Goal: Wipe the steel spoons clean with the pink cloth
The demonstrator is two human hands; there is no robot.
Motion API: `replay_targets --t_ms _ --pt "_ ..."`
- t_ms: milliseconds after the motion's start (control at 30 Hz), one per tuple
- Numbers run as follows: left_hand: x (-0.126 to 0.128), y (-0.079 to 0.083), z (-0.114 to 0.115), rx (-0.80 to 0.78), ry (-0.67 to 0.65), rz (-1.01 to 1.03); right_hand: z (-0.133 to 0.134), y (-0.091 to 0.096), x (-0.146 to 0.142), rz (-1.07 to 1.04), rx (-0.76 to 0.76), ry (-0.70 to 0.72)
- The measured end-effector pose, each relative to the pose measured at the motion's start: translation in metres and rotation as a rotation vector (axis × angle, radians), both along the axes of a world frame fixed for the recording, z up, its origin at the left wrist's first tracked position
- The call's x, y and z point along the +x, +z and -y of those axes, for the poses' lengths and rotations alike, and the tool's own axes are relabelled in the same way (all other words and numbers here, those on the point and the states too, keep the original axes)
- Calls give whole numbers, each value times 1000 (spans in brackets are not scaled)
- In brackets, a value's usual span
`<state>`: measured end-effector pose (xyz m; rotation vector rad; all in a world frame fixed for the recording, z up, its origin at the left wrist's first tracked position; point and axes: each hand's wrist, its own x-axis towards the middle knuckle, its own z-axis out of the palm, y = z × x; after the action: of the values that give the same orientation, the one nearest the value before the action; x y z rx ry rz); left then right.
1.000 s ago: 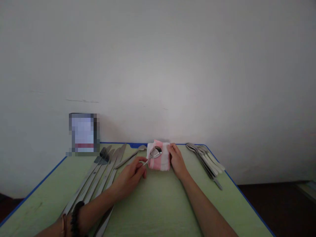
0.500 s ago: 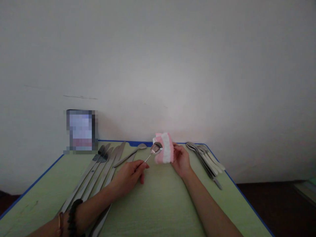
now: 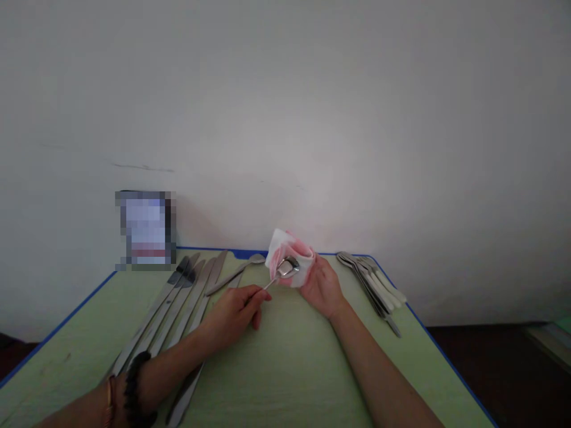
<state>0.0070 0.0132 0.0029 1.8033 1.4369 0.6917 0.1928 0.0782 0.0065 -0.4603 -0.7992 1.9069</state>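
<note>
My left hand [image 3: 234,310] pinches the handle of a small metal spoon [image 3: 285,268], whose bowl is raised above the table. My right hand [image 3: 322,286] holds a pink and white folded cloth [image 3: 289,255], lifted off the table and cupped behind the spoon's bowl. The cloth touches the bowl. Both hands hover over the far middle of the light green table [image 3: 285,368].
Several long metal knives [image 3: 178,309] lie in a row on the left, with one more spoon [image 3: 236,274] beside them. Several spoons with pale handles [image 3: 375,285] lie at the far right. A blurred box [image 3: 145,229] stands at the back left against the wall.
The cloth lay flat on the table under my right hand a second ago; my right hand has lifted it and wrapped it against the spoon's bowl. The spoon rose slightly.
</note>
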Motion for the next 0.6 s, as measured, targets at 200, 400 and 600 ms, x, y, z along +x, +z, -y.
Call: replay_targets --t_ms 200,400,600 --pt "-1 0 0 6 -18 5 -1 -6 -3 58 -44 14" --pt "-1 1 -1 26 0 39 -1 -9 -4 110 -57 -12" --pt "-1 1 1 10 -3 56 3 -13 -3 147 58 5"
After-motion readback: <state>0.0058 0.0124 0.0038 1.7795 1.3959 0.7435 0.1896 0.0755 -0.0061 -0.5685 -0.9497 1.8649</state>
